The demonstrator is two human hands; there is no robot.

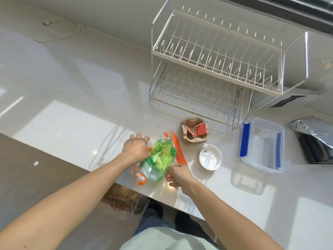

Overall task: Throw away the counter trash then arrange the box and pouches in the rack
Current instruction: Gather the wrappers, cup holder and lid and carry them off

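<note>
A crumpled green and orange plastic bag [158, 159] lies near the front edge of the white counter [72, 123]. My left hand [136, 147] grips its left side, and my right hand [177, 175] pinches its lower right edge. A crushed brown paper cup [193, 130] with red sauce packets in it sits behind, and a white plastic lid [210, 156] lies to its right. The clear box [262, 145] with blue clips stands further right. Silver and black pouches [314, 139] lie at the far right. The two-tier wire rack [207, 69] stands at the back.
A white appliance [310, 69] stands right of the rack. A cable [57, 31] lies at the back left of the counter. Below the counter edge a brown bag [122, 197] sits on the floor by my legs.
</note>
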